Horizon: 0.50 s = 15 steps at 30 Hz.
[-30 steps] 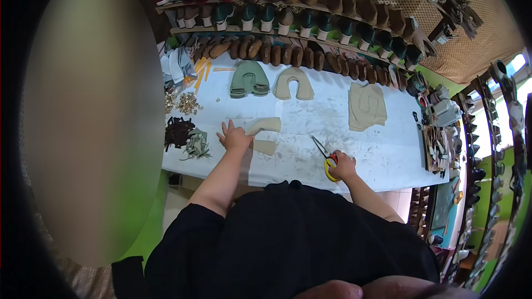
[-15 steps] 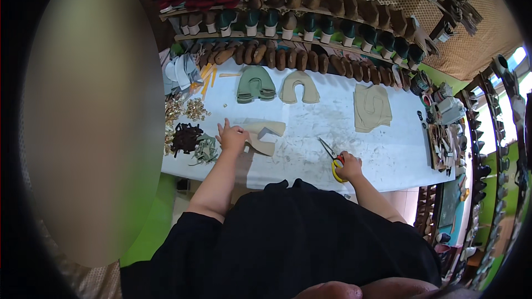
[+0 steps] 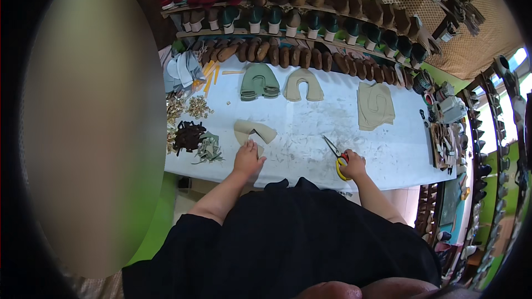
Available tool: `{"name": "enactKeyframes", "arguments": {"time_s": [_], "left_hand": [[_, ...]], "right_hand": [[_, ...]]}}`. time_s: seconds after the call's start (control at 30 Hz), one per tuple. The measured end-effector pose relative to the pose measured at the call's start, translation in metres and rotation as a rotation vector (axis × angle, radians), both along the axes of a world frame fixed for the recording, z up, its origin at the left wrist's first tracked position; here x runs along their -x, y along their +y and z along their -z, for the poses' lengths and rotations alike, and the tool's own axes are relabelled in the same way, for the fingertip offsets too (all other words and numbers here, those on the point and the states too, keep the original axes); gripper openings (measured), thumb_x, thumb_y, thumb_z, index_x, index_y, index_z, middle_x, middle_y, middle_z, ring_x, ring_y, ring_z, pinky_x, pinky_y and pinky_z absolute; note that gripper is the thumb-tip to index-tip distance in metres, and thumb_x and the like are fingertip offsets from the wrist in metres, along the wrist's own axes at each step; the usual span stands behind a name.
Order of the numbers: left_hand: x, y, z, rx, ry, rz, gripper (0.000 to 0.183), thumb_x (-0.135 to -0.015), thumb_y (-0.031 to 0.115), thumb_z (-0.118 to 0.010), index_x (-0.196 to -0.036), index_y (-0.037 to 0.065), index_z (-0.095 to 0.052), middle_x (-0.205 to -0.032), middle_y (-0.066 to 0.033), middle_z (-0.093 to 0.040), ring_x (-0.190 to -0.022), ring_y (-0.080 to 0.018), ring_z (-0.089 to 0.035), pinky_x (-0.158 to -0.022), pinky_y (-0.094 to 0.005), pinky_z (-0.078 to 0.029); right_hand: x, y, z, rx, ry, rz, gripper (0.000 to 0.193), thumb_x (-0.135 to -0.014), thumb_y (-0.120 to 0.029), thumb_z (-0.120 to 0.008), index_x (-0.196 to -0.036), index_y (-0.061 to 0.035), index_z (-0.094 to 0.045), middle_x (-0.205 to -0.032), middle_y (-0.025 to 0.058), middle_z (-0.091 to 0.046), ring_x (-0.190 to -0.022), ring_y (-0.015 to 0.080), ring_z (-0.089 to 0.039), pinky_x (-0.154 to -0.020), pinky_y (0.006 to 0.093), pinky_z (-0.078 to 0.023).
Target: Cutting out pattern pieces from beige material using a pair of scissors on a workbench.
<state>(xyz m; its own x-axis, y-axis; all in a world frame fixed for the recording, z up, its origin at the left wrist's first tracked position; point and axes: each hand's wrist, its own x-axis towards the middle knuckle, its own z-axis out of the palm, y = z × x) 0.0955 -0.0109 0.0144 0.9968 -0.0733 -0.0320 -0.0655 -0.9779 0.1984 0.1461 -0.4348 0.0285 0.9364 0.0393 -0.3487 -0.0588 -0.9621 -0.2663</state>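
My left hand (image 3: pixel 249 159) rests on the near end of a beige U-shaped cut piece (image 3: pixel 258 131), fingers stretched forward and thumb apart. Part of that piece is hidden under the fingers, and it looks slightly curled off the table. A pair of scissors (image 3: pixel 342 169) with red and yellow handles is in my right hand (image 3: pixel 353 164), its blades pointing up and left over the table, a little parted. Farther back lie a stack of green U-shaped pieces (image 3: pixel 259 83) and a few beige ones (image 3: pixel 303 84).
Larger beige sheets (image 3: pixel 376 106) lie right on the white-covered table (image 3: pixel 310 160). At left are gold-coloured bits (image 3: pixel 198 107), a dark brown heap (image 3: pixel 188 136) and green scraps (image 3: pixel 209 148). Shoes and brown forms (image 3: pixel 306 58) line the back; racks of shoes stand right.
My left hand has gone from pinching the beige piece to resting on its near end, slightly nearer me. The piece has turned and shifted left. My right hand keeps the scissors.
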Motion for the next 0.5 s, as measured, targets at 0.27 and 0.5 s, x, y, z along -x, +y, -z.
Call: {"name": "enactKeyframes", "arguments": {"time_s": [0.27,0.5], "left_hand": [[-0.014,0.014,0.04,-0.049,-0.222,0.071,0.032,-0.088,0.021,-0.058,-0.109,-0.002,-0.066,-0.113,-0.0188,-0.067,-0.101,-0.0339,-0.066,-0.088,-0.0428,-0.053],[0.007,0.017,0.026,0.062,-0.233,0.063,0.006,-0.082,0.014,-0.056,-0.081,0.008,-0.059,-0.081,-0.0118,-0.066,-0.073,-0.0316,-0.068,-0.063,-0.044,-0.056]], "right_hand": [[0.0,0.002,-0.001,0.021,-0.02,-0.012,0.056,-0.07,-0.027,-0.071,-0.123,-0.0155,-0.056,-0.115,0.01,-0.065,-0.113,0.0304,-0.061,-0.104,0.0505,-0.038],[0.0,0.019,0.002,-0.098,0.184,0.122,0.063,-0.067,-0.031,-0.074,-0.123,-0.0083,-0.057,-0.103,0.0157,-0.07,-0.096,0.0306,-0.069,-0.083,0.0415,-0.052]]}}
